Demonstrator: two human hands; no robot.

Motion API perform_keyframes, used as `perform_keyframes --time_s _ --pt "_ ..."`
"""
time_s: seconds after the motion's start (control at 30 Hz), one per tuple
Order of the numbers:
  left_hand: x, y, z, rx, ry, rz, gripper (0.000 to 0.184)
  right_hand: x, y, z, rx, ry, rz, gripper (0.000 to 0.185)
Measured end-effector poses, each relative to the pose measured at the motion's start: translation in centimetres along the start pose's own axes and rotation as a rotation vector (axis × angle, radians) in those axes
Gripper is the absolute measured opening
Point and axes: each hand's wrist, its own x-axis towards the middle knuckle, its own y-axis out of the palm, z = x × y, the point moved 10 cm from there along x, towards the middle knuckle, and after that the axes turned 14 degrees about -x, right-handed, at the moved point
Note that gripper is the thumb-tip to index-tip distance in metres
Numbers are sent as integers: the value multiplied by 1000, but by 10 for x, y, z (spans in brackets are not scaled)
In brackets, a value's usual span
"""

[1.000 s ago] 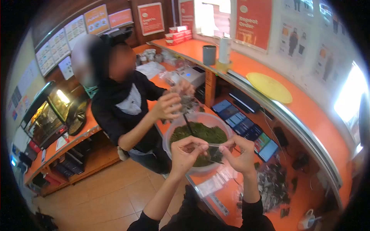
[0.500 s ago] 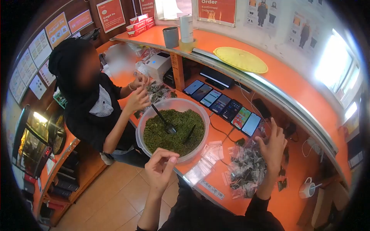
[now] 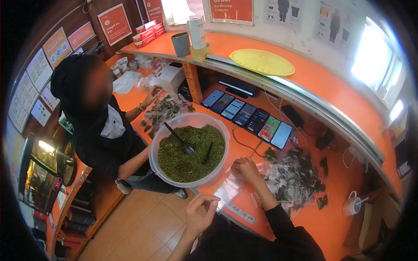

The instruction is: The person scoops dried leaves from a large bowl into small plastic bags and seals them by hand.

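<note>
Head view. Grip: the left hand [image 3: 201, 214] has its thumb and forefinger bent close to each other; whether the tips meet or hold anything cannot be told. The right hand [image 3: 247, 170] is lowered with fingers curled at the upper end of the clear plastic bags [image 3: 226, 192]; whether it is clamped on one cannot be told.

Positions, taken from the centre of the translucent tub [image 3: 154, 167]: the clear bags lie on the orange counter [image 3: 246, 201] between 4 and 5 o'clock, the right hand is at 4 o'clock and the left hand near 6 o'clock. The tub contains chopped green leaf [image 3: 187, 167] and a black spoon [image 3: 175, 135].

Filled packets [image 3: 292, 176] are heaped between 3 and 4 o'clock. Phones [image 3: 240, 114] stand in a row at 2 o'clock. At 11 o'clock, a co-worker's hand [image 3: 151, 95] is beside a second packet heap [image 3: 167, 108].
</note>
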Motion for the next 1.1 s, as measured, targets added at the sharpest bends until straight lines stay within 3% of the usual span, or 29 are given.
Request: perform_keyframes --time_s 0.03,0.07,0.1,0.13,0.23,0.3,0.5,0.67,0.73,0.83,0.9,0.93,0.97,1.03,1.1 --pt "-2 2 15 14 -87 -11 10 -2 -10 7 -5 5 1 25" --pt "-2 5 23 8 -83 -9 10 -5 -40 12 15 37 -187 23" --pt "-3 11 47 -37 -224 9 11 -13 -73 19 36 64 -377 21" --pt "-5 17 69 -81 -366 26 12 -17 -86 27 32 60 -380 21" --pt "2 30 87 -142 -356 26 14 -39 -109 65 129 17 -255 16" --pt "7 35 92 -103 -285 69 17 -54 -111 78 454 183 -109 11" --pt "7 47 71 -115 -170 98 12 -85 -100 90 764 204 -16 9" --pt "-1 37 63 -105 -171 28 15 -81 -109 96 659 243 1 14" --pt "-9 54 64 82 -249 361 22 -77 -112 102 653 188 -15 16" --pt "-15 47 78 -104 -282 346 25 -74 -106 105 713 149 61 16" --pt "-18 43 72 32 -219 303 23 -74 -101 105 779 232 148 14" --pt "-18 40 63 165 -161 284 21 -72 -113 107 671 224 -3 15" --pt "-18 36 58 170 -156 267 21 -71 -110 113 672 206 1 15" --pt "-15 19 51 327 -155 143 19 -72 -141 108 307 239 -300 19" --pt "-19 11 52 352 -99 105 17 -67 -147 118 277 202 -297 22"
